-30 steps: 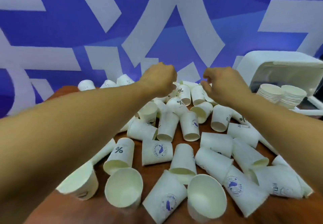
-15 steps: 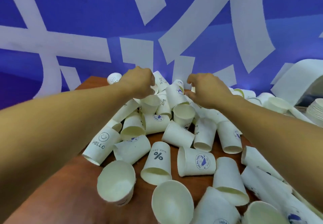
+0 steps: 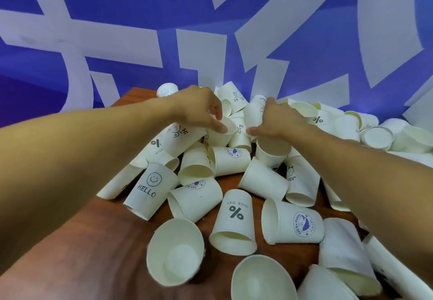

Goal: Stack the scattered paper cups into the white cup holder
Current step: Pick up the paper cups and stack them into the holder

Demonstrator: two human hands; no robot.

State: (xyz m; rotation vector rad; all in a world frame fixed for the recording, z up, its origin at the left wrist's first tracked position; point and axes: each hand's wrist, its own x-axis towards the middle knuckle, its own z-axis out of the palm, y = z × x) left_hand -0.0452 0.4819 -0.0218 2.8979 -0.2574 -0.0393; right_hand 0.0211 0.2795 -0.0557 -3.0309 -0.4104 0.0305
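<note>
Many white paper cups lie scattered and piled on the brown table, most on their sides. My left hand reaches into the back of the pile, thumb and fingers pinched on the rim of a tilted cup. My right hand lies palm down on the pile beside it, thumb spread to the left, just over the rim of an upright cup. Its fingers are hidden behind the hand, so its grip is unclear. A white corner, possibly the cup holder, shows at the right edge.
A blue wall with white shapes stands right behind the table. Nearer me lie a "HELLO" cup, a "%" cup and open cups facing me. The table's left edge runs diagonally at the left.
The view has swung left and down, so the holder and its stacked cups have slid almost out of frame. Both hands have dropped into the pile, and the left has pinched a cup's rim.
</note>
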